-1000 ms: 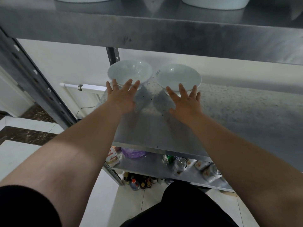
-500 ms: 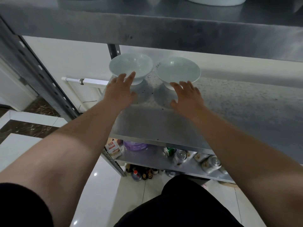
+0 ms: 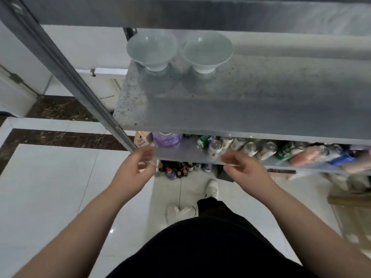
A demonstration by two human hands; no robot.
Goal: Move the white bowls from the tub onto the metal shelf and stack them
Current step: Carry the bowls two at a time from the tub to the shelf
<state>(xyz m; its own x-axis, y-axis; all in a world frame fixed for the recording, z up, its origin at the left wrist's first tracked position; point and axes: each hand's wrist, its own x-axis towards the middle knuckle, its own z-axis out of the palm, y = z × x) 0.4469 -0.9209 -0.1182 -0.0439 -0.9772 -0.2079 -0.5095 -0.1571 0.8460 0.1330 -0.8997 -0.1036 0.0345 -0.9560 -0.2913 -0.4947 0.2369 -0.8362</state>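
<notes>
White floor tiles with a dark marble border run under a steel rack, and its middle level, the metal shelf, carries the task's things at its far left corner: the left bowl and the right bowl, both upright on their feet, rims just beside each other; whether they touch I cannot tell. A second ago both hands reached out flat at the bowls' near sides. Now they have pulled back off the shelf and hang below its front edge. The left hand and the right hand are each empty, with fingers loosely curled and blurred by motion. This reads as the placing step done for this pair, though they stand side by side and are not yet stacked. The tub is out of view, so how many bowls remain there cannot be told. Counted: two white bowls, two hands and three shelf levels, namely the upper shelf, the middle one and the lower shelf. The lower one holds one purple jug and a row of drink cans too blurred to count. A cluster of small bottles stands on the floor.
</notes>
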